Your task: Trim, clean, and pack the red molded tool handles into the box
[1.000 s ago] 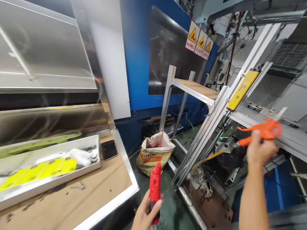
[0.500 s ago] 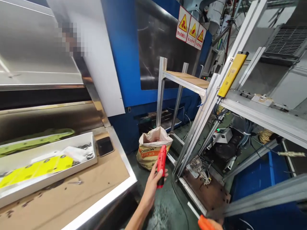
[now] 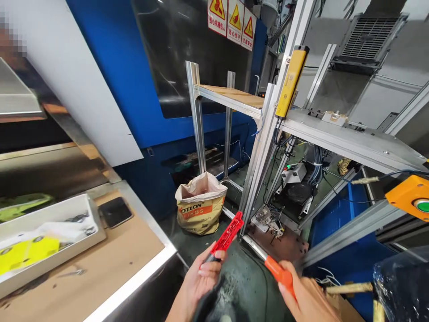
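Observation:
My left hand (image 3: 205, 278) is closed around the lower end of a red and black plastic housing (image 3: 231, 232). Its hollow, ribbed inner face is turned up, and its red end points away to the upper right. In my right hand (image 3: 306, 293) is an orange-handled tool (image 3: 279, 272); its slim pale shaft points toward the upper left, and its exact kind cannot be made out. The tool's shaft and the housing are apart, both held in the air above the floor.
At left a workbench (image 3: 147, 228) carries a white tray (image 3: 97, 217) with yellow pieces and a black phone (image 3: 115, 212). An open sack (image 3: 201, 214) stands on the floor ahead. Aluminium framing (image 3: 256, 165) rises beyond, with an orange button box (image 3: 410, 197) at right.
The view has swung to the right. My left hand has rolled the housing from its smooth outer side to its ribbed inside. My right hand has come further into view with the orange-handled tool.

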The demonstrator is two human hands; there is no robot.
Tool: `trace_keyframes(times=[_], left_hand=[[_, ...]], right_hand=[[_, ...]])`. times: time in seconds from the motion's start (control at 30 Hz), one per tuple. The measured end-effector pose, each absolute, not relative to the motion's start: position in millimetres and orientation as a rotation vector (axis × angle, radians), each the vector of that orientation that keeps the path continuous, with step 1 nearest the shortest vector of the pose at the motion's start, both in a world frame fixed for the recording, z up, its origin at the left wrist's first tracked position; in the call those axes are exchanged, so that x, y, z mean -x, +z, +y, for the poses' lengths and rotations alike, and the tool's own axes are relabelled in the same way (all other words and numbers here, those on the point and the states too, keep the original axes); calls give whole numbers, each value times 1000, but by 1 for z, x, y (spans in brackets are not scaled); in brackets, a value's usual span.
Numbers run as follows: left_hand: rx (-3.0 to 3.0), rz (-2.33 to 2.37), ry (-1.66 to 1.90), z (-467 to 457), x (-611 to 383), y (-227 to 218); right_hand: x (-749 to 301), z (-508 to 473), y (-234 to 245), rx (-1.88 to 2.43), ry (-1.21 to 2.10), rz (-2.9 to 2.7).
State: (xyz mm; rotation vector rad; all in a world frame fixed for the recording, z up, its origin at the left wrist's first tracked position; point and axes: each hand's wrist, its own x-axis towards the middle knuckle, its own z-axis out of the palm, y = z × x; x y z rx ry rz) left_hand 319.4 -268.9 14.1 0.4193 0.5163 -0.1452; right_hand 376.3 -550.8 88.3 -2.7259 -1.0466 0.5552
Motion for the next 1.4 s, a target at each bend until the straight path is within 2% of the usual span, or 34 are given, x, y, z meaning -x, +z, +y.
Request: trace_keyframes(times=[0.1,0.23,0.37,0.47,0.87,1.4], left_hand=[[-547,512,-192,-273,-314,14],[-762,489,-102,-277,-309,18],[-1522,476,236,-270,-302,20],[-1943,475,379,-261,-296,19],[-1984,422,456,-253,-294,24],[-1852,456,479,-239,-290,24]], right_hand=[[-379,-536,99,2780,687,-1141],[-378,-523,122,2842,635,-1112],[-379,-519,136,2858,898,-1152],[-381,-519,141,2849,756,-1093],[-395,-510,153,2786,626,-1162],[-401,-509,161,2765,677,-1214]])
